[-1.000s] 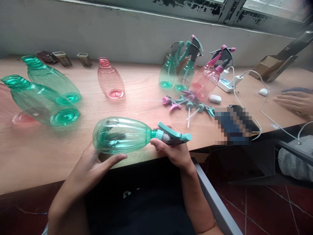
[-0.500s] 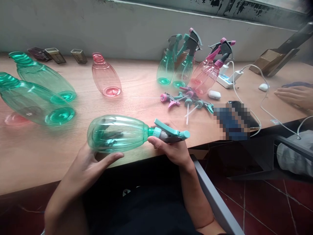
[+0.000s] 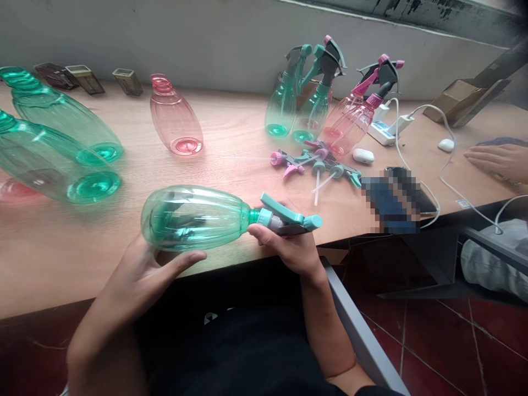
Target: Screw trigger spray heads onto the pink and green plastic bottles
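Observation:
A clear green spray bottle [image 3: 198, 217] lies sideways in the air above the table's front edge, its base to the left. My left hand [image 3: 152, 267] cups the bottle's body from below; its thumb shows in front and the other fingers are hidden behind. At the neck, my right hand [image 3: 289, 245] is closed around the collar of the grey and teal spray head [image 3: 286, 217], thumb against the neck. Right of centre lies a pile of loose spray heads [image 3: 317, 162], pink and teal, some with thin tubes.
Headless green bottles [image 3: 68, 121] and a pink bottle [image 3: 177, 118] stand to the left. Assembled spray bottles [image 3: 311, 113] stand by the wall. Further right are an earbud case [image 3: 363, 156], a phone [image 3: 406, 184], a power strip [image 3: 381, 133] with cables, and another person's hand [image 3: 497, 159].
The view has shifted slightly, so the table things sit a little differently in the picture. Both hands keep their hold on the spray bottle, with little visible change between them.

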The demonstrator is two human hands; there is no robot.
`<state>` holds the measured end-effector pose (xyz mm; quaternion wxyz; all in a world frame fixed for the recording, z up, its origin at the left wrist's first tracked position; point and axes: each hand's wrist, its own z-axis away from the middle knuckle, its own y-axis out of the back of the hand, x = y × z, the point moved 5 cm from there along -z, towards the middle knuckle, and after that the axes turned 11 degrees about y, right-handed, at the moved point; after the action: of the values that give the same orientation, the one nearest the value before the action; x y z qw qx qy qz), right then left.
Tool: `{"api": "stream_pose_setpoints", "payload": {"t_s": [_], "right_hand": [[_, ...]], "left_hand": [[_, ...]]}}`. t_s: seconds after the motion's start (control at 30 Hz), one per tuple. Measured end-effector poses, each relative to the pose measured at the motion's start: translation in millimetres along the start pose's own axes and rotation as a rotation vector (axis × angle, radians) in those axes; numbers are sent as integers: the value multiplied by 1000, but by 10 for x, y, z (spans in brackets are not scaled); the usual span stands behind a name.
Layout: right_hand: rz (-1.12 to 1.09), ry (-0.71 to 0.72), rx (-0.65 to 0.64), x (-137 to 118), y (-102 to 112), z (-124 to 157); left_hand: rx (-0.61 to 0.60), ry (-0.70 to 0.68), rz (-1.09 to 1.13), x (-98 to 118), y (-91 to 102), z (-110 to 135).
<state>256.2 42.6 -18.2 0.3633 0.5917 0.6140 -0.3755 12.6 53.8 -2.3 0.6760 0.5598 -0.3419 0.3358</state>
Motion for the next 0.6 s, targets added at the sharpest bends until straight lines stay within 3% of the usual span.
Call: {"api": "stream_pose_setpoints", "payload": {"t_s": [0.6], "right_hand": [[7, -3, 12, 19, 10, -5]], "left_hand": [[8, -39, 6, 2, -10, -5]]}}
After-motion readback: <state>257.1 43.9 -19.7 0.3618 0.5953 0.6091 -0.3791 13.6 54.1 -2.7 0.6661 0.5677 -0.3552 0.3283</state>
